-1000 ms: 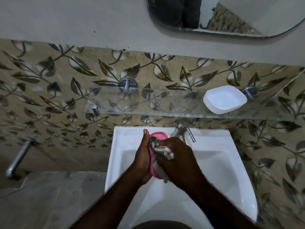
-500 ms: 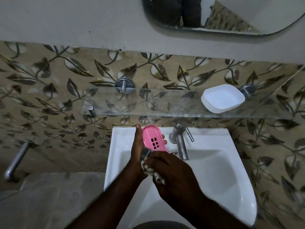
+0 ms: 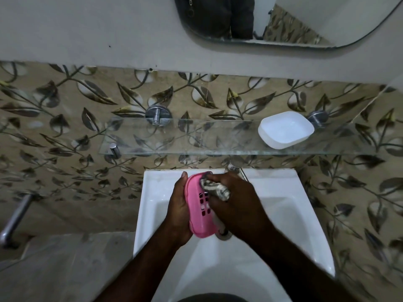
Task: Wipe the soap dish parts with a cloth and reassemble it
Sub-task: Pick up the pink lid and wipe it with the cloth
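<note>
right hand (image 3: 235, 199) and cloth (image 3: 214, 188) half hide pink tray (image 3: 196, 212).

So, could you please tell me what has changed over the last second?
The right hand has slid the cloth down to the near end of the tray, then back up to its far end. The left hand still holds the tray over the sink, and the right hand still grips the cloth. The white base stays on the shelf.
</note>
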The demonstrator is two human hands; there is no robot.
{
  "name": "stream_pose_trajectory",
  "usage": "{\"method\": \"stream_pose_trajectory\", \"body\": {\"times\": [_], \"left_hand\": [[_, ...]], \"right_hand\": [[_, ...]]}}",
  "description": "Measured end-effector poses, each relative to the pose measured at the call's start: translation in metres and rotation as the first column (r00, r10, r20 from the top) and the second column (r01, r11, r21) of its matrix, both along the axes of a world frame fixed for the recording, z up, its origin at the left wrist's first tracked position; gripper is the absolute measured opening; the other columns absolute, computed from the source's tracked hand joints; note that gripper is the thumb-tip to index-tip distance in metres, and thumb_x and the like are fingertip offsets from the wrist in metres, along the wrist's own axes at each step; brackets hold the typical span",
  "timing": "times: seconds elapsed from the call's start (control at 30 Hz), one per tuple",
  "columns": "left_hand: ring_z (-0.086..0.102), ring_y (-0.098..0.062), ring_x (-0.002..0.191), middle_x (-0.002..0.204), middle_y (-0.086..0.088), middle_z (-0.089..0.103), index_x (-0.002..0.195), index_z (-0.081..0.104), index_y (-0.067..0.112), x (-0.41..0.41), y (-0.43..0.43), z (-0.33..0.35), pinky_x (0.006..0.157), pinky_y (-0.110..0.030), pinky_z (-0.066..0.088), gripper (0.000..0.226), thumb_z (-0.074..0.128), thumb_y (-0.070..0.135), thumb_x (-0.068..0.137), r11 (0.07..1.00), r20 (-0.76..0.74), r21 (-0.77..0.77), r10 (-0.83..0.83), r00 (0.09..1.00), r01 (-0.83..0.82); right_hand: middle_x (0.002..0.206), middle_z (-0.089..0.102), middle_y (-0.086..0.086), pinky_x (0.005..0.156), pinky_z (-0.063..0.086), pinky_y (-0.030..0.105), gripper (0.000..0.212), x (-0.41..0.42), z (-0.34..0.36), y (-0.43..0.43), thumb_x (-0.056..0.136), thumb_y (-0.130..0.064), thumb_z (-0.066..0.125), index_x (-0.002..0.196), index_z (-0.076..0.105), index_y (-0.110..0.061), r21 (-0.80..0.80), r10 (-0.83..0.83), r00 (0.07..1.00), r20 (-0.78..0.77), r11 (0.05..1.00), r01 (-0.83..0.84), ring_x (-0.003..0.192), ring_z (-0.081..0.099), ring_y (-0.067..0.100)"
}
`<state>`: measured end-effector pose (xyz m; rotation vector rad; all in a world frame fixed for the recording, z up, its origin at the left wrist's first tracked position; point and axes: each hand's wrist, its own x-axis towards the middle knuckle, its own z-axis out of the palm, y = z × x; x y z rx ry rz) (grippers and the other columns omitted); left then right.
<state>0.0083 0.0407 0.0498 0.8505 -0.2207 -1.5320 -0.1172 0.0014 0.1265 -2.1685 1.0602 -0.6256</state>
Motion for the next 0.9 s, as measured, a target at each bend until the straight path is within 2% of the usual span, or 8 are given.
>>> {"method": "stream_pose_trajectory", "body": {"times": [0.07,0.17,0.23,0.33,0.43,0.63,0.77,0.9], "left_hand": [[0.068,-0.031,0.096,0.105,-0.020,0.070,0.105,0.074,0.005,0.001,-0.001,0.001,0.085,-0.037,0.054,0.075,0.049,0.069,0.074,0.999,-0.010,0.052,-0.011,1.000,0.011],[0.066,-0.031,0.092,0.101,-0.021,0.067,0.106,0.070,-0.001,0.006,0.002,0.001,0.082,-0.034,0.054,0.080,0.051,0.069,0.071,0.996,-0.021,0.089,0.000,1.000,0.002],[0.067,-0.028,0.083,0.092,-0.018,0.066,0.111,0.065,-0.002,0.006,0.002,-0.001,0.073,-0.032,0.056,0.083,0.055,0.068,0.067,0.995,-0.031,0.093,0.023,0.999,-0.020],[0.070,-0.025,0.071,0.075,-0.014,0.070,0.088,0.073,0.003,0.002,0.002,0.001,0.060,-0.028,0.056,0.068,0.054,0.066,0.069,0.998,-0.045,0.046,0.036,0.998,-0.034],[0.071,-0.026,0.088,0.092,-0.014,0.074,0.092,0.078,0.012,-0.003,0.003,0.005,0.073,-0.034,0.058,0.062,0.046,0.063,0.078,0.999,-0.027,-0.039,0.020,0.999,-0.021],[0.071,-0.028,0.098,0.107,-0.014,0.073,0.105,0.075,0.017,-0.009,0.005,0.011,0.073,-0.036,0.058,0.064,0.041,0.065,0.081,0.998,-0.006,-0.052,0.019,1.000,-0.019],[0.072,-0.025,0.094,0.102,-0.013,0.075,0.099,0.077,0.017,-0.015,0.004,0.013,0.069,-0.031,0.058,0.063,0.035,0.063,0.085,1.000,0.048,-0.012,0.026,0.999,-0.026],[0.074,-0.018,0.081,0.088,-0.009,0.077,0.083,0.081,0.020,-0.007,-0.009,0.018,0.059,-0.022,0.056,0.064,0.028,0.053,0.097,0.998,0.166,0.019,0.056,0.985,-0.060]], "right_hand": [[0.092,0.065,-0.009,0.075,0.046,0.021,0.029,0.007,-0.006,0.022,0.073,-0.017,0.065,0.099,0.071,-0.028,0.022,0.119,0.993,-0.008,0.993,-0.119,0.085,0.061,0.009],[0.101,0.062,-0.006,0.075,0.046,0.023,0.034,0.010,-0.010,0.032,0.079,-0.025,0.062,0.113,0.065,-0.028,-0.069,0.230,0.965,-0.122,0.968,-0.240,0.090,0.060,0.013],[0.102,0.063,-0.006,0.073,0.051,0.030,0.035,0.007,-0.010,0.024,0.082,-0.030,0.063,0.117,0.063,-0.031,-0.155,0.198,0.965,-0.175,0.962,-0.225,0.090,0.063,0.015],[0.094,0.065,-0.006,0.061,0.051,0.028,0.037,0.009,-0.007,0.020,0.076,-0.037,0.064,0.112,0.065,-0.031,-0.243,0.150,0.960,-0.237,0.947,-0.208,0.078,0.066,0.017],[0.091,0.068,-0.003,0.060,0.052,0.027,0.036,0.012,-0.003,0.006,0.070,-0.039,0.065,0.104,0.069,-0.027,-0.320,0.007,0.978,-0.209,0.945,-0.075,0.074,0.068,0.021],[0.094,0.071,-0.006,0.075,0.047,0.026,0.028,0.005,-0.013,-0.015,0.075,-0.044,0.062,0.095,0.072,-0.027,-0.142,-0.151,0.981,-0.121,0.981,0.133,0.089,0.065,0.016],[0.078,0.071,-0.006,0.071,0.051,0.030,0.012,0.005,-0.020,-0.017,0.076,-0.031,0.070,0.081,0.071,-0.020,-0.006,-0.233,0.971,-0.049,0.972,0.233,0.073,0.063,0.010],[0.091,0.073,0.000,0.077,0.047,0.026,0.020,0.018,-0.013,-0.008,0.078,-0.026,0.063,0.093,0.073,-0.018,-0.115,-0.055,0.998,-0.002,0.992,0.055,0.085,0.065,0.017]]}}
